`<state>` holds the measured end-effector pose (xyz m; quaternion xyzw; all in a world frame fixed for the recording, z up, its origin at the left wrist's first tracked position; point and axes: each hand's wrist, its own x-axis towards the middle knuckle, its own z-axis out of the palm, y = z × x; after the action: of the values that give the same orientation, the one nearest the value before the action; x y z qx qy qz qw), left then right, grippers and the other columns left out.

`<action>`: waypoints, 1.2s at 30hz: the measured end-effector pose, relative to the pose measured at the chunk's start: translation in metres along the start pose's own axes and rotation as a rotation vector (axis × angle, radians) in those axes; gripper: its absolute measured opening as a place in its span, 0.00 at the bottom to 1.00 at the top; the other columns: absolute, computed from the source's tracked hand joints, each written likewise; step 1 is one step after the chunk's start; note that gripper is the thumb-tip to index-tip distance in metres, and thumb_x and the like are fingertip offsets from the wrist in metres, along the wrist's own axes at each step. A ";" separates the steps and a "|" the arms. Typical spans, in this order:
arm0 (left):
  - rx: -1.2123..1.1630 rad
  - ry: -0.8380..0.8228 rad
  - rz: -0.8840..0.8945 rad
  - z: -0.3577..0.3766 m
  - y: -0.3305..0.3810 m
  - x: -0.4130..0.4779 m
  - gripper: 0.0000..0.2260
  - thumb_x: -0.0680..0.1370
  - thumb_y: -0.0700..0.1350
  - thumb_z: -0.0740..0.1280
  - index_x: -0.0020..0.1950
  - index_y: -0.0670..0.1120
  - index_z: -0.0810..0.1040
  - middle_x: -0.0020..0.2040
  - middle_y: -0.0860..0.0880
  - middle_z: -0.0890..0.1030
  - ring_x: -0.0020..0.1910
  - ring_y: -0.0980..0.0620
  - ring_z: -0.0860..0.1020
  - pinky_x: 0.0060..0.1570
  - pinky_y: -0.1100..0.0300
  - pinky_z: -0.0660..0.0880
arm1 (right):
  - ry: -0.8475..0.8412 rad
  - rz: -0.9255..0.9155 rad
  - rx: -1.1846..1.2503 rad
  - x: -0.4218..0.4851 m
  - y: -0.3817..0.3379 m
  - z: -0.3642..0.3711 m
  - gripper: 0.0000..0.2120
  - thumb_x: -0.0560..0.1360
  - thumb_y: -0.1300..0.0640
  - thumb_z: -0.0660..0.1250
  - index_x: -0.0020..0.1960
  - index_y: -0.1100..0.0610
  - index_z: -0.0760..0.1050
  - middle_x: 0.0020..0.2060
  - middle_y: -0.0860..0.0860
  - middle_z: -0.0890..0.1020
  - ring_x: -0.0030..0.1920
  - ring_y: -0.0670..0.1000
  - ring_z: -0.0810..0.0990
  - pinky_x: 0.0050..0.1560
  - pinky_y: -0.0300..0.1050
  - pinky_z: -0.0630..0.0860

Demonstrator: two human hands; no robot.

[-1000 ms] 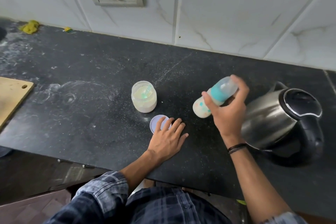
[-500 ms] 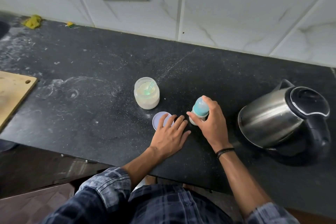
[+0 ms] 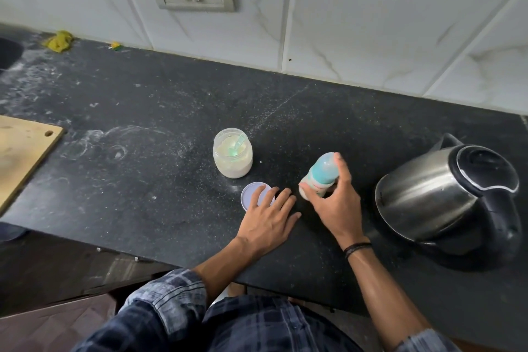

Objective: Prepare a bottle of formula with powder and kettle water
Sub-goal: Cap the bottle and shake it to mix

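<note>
Fingers of the right hand (image 3: 335, 203) wrap the capped baby bottle (image 3: 320, 174) at centre-right of the frame, tilted; whether its base touches the black counter (image 3: 143, 151) is hard to tell. Left hand (image 3: 268, 220) lies flat and open, fingertips on the round lid (image 3: 253, 194). Above it stands the open powder jar (image 3: 232, 153), scoop inside. Steel kettle (image 3: 445, 194) sits at right.

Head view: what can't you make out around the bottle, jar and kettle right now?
- Baby bottle: motion-blurred, and the right hand wraps it, so fill level and markings are unreadable.
- Jar lid: left hand fingers cover its near side.
- Kettle: closed lid hides the water.
- Powder jar: green scoop inside looks hazy.
</note>
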<state>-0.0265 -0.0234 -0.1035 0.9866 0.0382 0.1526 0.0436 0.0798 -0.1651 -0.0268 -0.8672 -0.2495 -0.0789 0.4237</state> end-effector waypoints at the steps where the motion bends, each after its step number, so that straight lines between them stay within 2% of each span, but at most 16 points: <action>1: 0.002 0.003 -0.001 0.000 0.000 0.000 0.19 0.84 0.59 0.60 0.67 0.49 0.78 0.68 0.49 0.78 0.66 0.45 0.76 0.70 0.40 0.68 | 0.068 0.014 0.045 0.006 -0.007 -0.007 0.49 0.66 0.52 0.84 0.76 0.48 0.56 0.70 0.56 0.76 0.67 0.53 0.79 0.64 0.44 0.76; 4: -0.009 0.009 -0.009 0.000 0.000 0.000 0.19 0.85 0.59 0.59 0.67 0.49 0.78 0.68 0.49 0.78 0.66 0.45 0.76 0.71 0.41 0.67 | 0.343 -0.103 0.250 0.026 -0.038 -0.038 0.53 0.65 0.61 0.84 0.78 0.60 0.53 0.73 0.48 0.65 0.73 0.33 0.66 0.70 0.32 0.68; 7: -0.020 -0.002 -0.011 0.001 0.000 0.000 0.19 0.85 0.59 0.58 0.68 0.49 0.78 0.69 0.50 0.77 0.67 0.45 0.75 0.71 0.40 0.67 | 0.532 -0.176 0.477 0.038 -0.071 -0.061 0.52 0.66 0.74 0.77 0.75 0.74 0.42 0.73 0.60 0.52 0.73 0.31 0.65 0.67 0.33 0.73; 9: -0.021 -0.006 -0.007 0.002 -0.001 -0.001 0.20 0.85 0.59 0.58 0.68 0.49 0.78 0.69 0.50 0.77 0.67 0.45 0.75 0.71 0.40 0.67 | 0.444 -0.106 0.504 0.041 -0.068 -0.057 0.56 0.67 0.70 0.80 0.79 0.69 0.43 0.75 0.56 0.56 0.73 0.38 0.69 0.67 0.43 0.77; 11: -0.017 -0.006 -0.005 0.002 -0.001 0.000 0.20 0.85 0.59 0.58 0.68 0.49 0.78 0.69 0.49 0.77 0.67 0.45 0.75 0.71 0.40 0.67 | 0.216 -0.043 0.494 0.040 -0.061 -0.051 0.52 0.68 0.60 0.83 0.80 0.49 0.54 0.73 0.48 0.66 0.68 0.49 0.76 0.62 0.60 0.80; 12: -0.016 -0.005 -0.003 0.002 0.000 0.000 0.20 0.85 0.59 0.58 0.67 0.49 0.78 0.69 0.49 0.77 0.67 0.45 0.75 0.71 0.40 0.67 | 0.200 -0.024 0.512 0.038 -0.061 -0.051 0.50 0.68 0.60 0.83 0.78 0.45 0.55 0.72 0.47 0.68 0.67 0.52 0.78 0.59 0.63 0.81; 13: -0.017 -0.006 -0.003 0.001 0.000 0.000 0.20 0.85 0.59 0.58 0.67 0.49 0.78 0.69 0.49 0.77 0.66 0.45 0.75 0.71 0.40 0.67 | 0.235 -0.010 0.574 0.038 -0.067 -0.053 0.49 0.69 0.63 0.82 0.78 0.47 0.54 0.72 0.47 0.68 0.67 0.55 0.78 0.59 0.64 0.81; 16: -0.022 -0.020 -0.013 0.000 -0.001 0.001 0.20 0.85 0.59 0.58 0.68 0.48 0.78 0.69 0.49 0.77 0.67 0.45 0.75 0.71 0.40 0.68 | 0.417 0.018 0.757 0.046 -0.080 -0.056 0.48 0.72 0.71 0.77 0.78 0.59 0.47 0.72 0.47 0.65 0.68 0.54 0.78 0.61 0.57 0.81; 18: -0.022 -0.029 -0.008 0.001 -0.002 -0.001 0.20 0.85 0.59 0.58 0.68 0.49 0.78 0.70 0.49 0.77 0.67 0.45 0.75 0.71 0.40 0.68 | 0.311 0.028 0.684 0.051 -0.081 -0.056 0.49 0.71 0.68 0.79 0.78 0.57 0.49 0.72 0.51 0.66 0.66 0.53 0.78 0.60 0.54 0.81; 20: -0.019 -0.028 -0.002 0.002 -0.002 -0.001 0.20 0.85 0.59 0.58 0.68 0.49 0.78 0.70 0.49 0.77 0.68 0.45 0.75 0.71 0.40 0.67 | 0.189 0.020 0.592 0.050 -0.078 -0.058 0.49 0.69 0.65 0.81 0.78 0.52 0.54 0.72 0.55 0.68 0.64 0.56 0.79 0.59 0.58 0.81; 22: -0.015 -0.016 -0.006 0.001 -0.001 0.001 0.19 0.85 0.59 0.58 0.68 0.49 0.78 0.69 0.50 0.77 0.67 0.45 0.75 0.71 0.40 0.67 | 0.330 0.015 0.690 0.051 -0.089 -0.067 0.49 0.70 0.70 0.79 0.78 0.56 0.50 0.73 0.57 0.66 0.65 0.56 0.78 0.60 0.55 0.81; 24: -0.012 -0.010 -0.018 0.001 0.000 0.001 0.19 0.85 0.59 0.59 0.67 0.49 0.78 0.69 0.50 0.77 0.67 0.46 0.75 0.71 0.40 0.68 | 0.454 0.011 0.783 0.056 -0.087 -0.068 0.49 0.72 0.75 0.74 0.78 0.64 0.44 0.72 0.54 0.63 0.66 0.48 0.78 0.61 0.48 0.80; 28: -0.024 -0.017 0.001 0.001 -0.002 -0.001 0.19 0.85 0.59 0.59 0.68 0.49 0.78 0.69 0.50 0.77 0.67 0.45 0.75 0.71 0.40 0.68 | 0.257 0.037 0.659 0.050 -0.083 -0.068 0.48 0.70 0.70 0.79 0.78 0.54 0.52 0.73 0.59 0.66 0.64 0.57 0.79 0.59 0.60 0.81; 32: -0.018 -0.008 -0.014 0.001 -0.001 0.001 0.19 0.85 0.59 0.58 0.67 0.49 0.78 0.69 0.49 0.77 0.67 0.45 0.75 0.71 0.40 0.68 | 0.478 0.006 0.745 0.048 -0.091 -0.068 0.47 0.72 0.76 0.73 0.77 0.66 0.43 0.71 0.50 0.62 0.64 0.40 0.78 0.59 0.41 0.79; 34: -0.018 -0.009 -0.006 0.002 -0.001 -0.001 0.19 0.85 0.59 0.58 0.67 0.49 0.78 0.69 0.49 0.78 0.67 0.45 0.76 0.70 0.40 0.68 | 0.368 0.021 0.706 0.046 -0.092 -0.062 0.49 0.71 0.73 0.75 0.79 0.63 0.45 0.70 0.49 0.64 0.64 0.44 0.78 0.59 0.44 0.80; 36: -0.022 -0.007 0.001 0.002 -0.001 -0.002 0.20 0.85 0.59 0.58 0.67 0.49 0.78 0.69 0.49 0.78 0.67 0.44 0.76 0.70 0.40 0.67 | 0.248 0.053 0.669 0.039 -0.084 -0.056 0.48 0.70 0.68 0.79 0.79 0.55 0.52 0.70 0.49 0.69 0.62 0.53 0.80 0.59 0.54 0.82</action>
<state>-0.0274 -0.0227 -0.1064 0.9866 0.0359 0.1496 0.0548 0.0759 -0.1506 0.0800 -0.6703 -0.1856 -0.0864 0.7133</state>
